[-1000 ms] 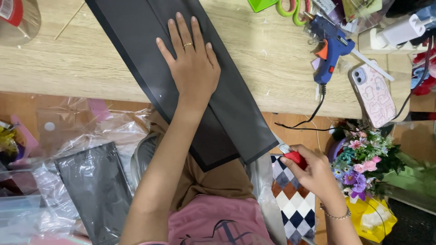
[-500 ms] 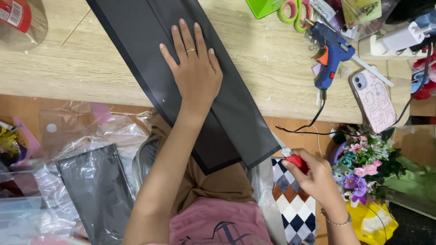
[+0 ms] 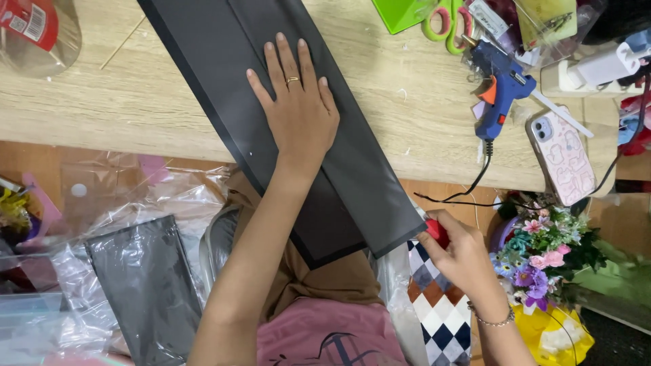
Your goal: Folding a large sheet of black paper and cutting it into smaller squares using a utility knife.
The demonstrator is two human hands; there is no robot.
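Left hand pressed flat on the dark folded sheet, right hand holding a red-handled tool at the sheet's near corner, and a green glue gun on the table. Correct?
Not quite: the glue gun is blue, as the head view shows. The left hand does lie flat on the dark sheet, and the right hand holds the red-handled tool at its corner.

bright, even light, soft shadows, sharp focus, slight glare on plastic.

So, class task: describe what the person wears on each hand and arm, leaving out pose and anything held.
The left hand has a thin gold-coloured ring on one finger; its forearm is bare, with no sleeve in view. The right hand shows no ring, but a slim beaded bracelet circles the wrist, and that forearm is bare too.
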